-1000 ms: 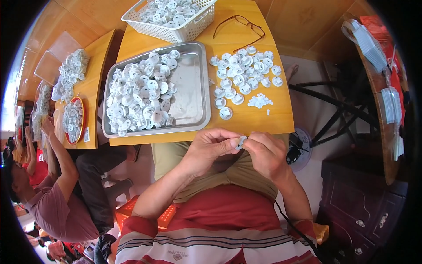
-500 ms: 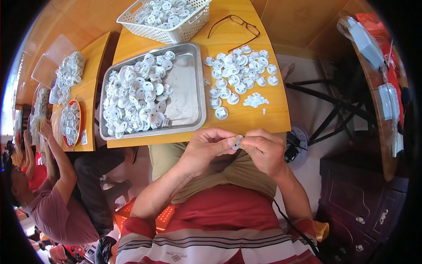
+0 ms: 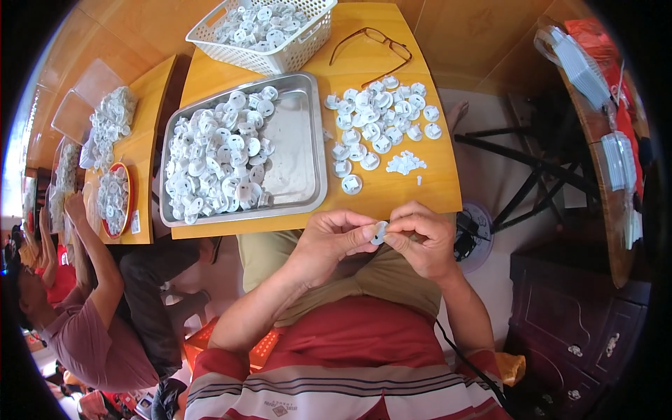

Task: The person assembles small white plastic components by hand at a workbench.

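Observation:
Between my two hands, just off the table's near edge, is a small round white plastic part (image 3: 379,233). My left hand (image 3: 334,238) pinches it from the left with thumb and forefinger. From the right, the fingertips of my right hand (image 3: 421,236) close on its other side; whether a smaller piece sits between them is hidden. On the table beyond lie a cluster of similar white plastic parts (image 3: 381,112), a little pile of tiny white pieces (image 3: 405,163) and one loose piece (image 3: 419,180). A metal tray (image 3: 297,140) to the left holds many more round parts.
A white perforated basket (image 3: 287,59) of parts and a pair of glasses (image 3: 378,36) are at the table's far side. Leftward, a person (image 3: 91,329) works beside another table with a red-rimmed dish (image 3: 129,199). Black metal legs (image 3: 535,168) and a dark cabinet (image 3: 560,315) stand right.
The round part has turned to show more of its flat face. My right fingers have loosened and shifted slightly along its edge. The table appears almost unchanged.

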A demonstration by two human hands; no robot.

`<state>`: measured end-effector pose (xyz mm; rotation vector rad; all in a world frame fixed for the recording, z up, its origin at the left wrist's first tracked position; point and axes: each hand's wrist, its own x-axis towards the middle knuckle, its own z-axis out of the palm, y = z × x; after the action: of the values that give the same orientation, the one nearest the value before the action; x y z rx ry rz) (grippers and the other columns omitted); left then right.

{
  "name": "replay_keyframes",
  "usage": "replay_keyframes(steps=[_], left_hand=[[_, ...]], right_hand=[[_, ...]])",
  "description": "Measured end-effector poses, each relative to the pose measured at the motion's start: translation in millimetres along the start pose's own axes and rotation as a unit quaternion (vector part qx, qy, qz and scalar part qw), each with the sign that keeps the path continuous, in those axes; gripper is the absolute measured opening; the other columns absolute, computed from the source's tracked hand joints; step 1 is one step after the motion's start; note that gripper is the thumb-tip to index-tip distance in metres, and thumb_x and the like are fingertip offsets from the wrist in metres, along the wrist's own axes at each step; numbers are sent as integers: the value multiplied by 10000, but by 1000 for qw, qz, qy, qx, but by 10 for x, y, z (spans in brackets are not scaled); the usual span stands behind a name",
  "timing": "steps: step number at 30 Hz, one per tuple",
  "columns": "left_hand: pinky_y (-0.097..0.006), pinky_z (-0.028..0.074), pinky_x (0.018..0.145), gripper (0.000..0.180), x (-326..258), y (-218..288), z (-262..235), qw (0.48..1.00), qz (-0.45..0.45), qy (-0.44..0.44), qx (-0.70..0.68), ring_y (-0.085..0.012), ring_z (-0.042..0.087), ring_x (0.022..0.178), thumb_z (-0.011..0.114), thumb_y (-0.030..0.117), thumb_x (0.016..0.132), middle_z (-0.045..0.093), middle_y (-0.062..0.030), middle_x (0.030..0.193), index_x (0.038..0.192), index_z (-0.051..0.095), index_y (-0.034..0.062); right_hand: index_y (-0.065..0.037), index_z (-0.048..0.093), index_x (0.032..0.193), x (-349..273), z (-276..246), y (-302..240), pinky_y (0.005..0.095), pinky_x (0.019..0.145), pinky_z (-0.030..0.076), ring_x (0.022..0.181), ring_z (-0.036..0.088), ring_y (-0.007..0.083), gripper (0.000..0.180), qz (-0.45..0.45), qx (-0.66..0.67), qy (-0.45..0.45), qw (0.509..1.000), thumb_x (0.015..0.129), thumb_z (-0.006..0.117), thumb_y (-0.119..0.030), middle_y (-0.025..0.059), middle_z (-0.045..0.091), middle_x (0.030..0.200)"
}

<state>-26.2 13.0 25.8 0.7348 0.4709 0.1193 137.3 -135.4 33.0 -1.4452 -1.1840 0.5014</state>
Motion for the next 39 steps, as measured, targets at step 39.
replay_keyframes(steps=[39], left_hand=[[-429,573,863,175,1648,1152,253,592,370,21,715,-376,709,1009,750,79,851,730,-180,1144,1009,744,5]], right_hand=[[34,710,906,-266,-266,256,260,740,525,828,664,152,106,38,-84,140,986,842,794,25,99,688,948]])
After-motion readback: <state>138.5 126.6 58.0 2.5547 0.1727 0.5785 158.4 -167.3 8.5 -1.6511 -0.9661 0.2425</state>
